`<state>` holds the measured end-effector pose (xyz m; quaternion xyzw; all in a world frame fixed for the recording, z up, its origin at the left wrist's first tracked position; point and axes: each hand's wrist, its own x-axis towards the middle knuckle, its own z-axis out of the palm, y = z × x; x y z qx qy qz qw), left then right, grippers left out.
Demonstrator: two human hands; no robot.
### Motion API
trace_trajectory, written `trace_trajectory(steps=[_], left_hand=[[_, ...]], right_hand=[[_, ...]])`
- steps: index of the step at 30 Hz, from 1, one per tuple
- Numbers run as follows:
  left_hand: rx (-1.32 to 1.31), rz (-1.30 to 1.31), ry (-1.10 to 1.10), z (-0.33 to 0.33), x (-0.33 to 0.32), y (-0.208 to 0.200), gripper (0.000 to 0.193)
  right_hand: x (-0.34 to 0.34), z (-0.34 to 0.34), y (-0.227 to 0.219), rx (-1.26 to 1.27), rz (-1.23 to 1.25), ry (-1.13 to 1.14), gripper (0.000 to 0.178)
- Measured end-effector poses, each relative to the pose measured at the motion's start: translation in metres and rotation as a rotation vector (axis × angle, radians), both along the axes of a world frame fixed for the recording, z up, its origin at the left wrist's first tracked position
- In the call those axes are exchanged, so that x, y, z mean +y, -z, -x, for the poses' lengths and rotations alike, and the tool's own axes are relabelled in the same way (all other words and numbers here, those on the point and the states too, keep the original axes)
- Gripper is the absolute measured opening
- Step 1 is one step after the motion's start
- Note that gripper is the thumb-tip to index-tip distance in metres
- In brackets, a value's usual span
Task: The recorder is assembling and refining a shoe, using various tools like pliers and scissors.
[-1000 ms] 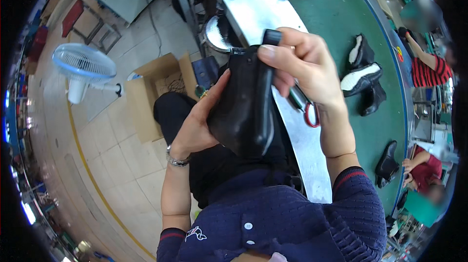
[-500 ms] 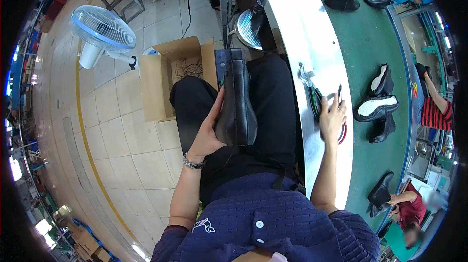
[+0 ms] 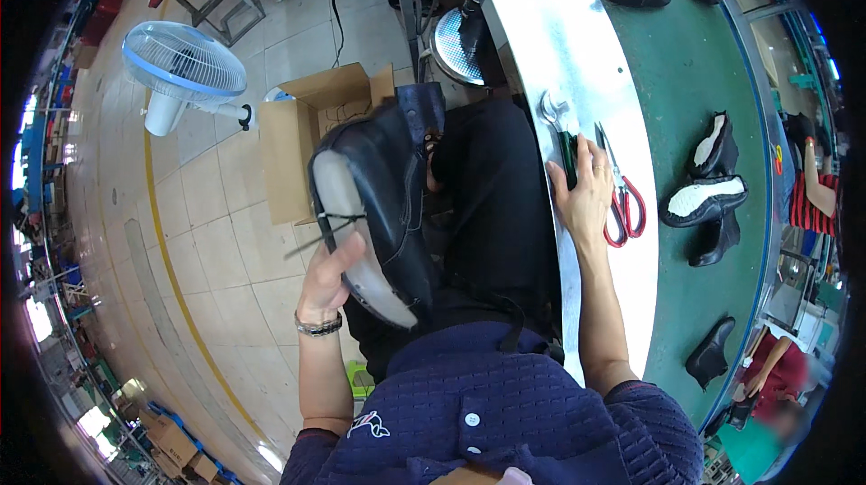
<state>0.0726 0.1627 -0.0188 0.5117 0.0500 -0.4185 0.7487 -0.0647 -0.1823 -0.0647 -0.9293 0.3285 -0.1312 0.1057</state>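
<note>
My left hand (image 3: 327,276) grips a black boot upper (image 3: 383,187) from below, sole side turned up toward me, with its pale grey insole showing. It hangs over my lap, left of the metal bench edge (image 3: 532,25). My right hand (image 3: 585,196) rests on the bench with its fingers closed on the green handle of a metal tool (image 3: 561,138). Red-handled scissors (image 3: 621,196) lie just right of that hand, touching or nearly touching it.
An open cardboard box (image 3: 302,138) and a blue-and-white fan (image 3: 185,70) stand on the tiled floor to my left. Black boots (image 3: 708,187) lie on the green conveyor belt (image 3: 686,52). Other people (image 3: 812,187) work at the far right.
My right hand left the boot and came down onto the bench at the green-handled tool. My left hand turned the boot so its sole side faces up.
</note>
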Motion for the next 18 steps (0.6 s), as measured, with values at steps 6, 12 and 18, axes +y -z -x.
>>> trace_trajectory(steps=[6, 12, 18], left_hand=[[0.022, -0.148, 0.131, -0.001, -0.036, -0.039, 0.060], [-0.090, -0.118, 0.131, -0.010, -0.064, -0.036, 0.064], [-0.288, -0.131, 0.289, -0.018, -0.068, -0.020, 0.072]], right_hand=[[-0.018, -0.014, -0.003, 0.029, -0.253, 0.053, 0.047], [0.018, -0.027, -0.073, -0.248, -1.276, 0.017, 0.034], [0.060, -0.056, -0.151, 0.127, -1.639, -0.280, 0.059]])
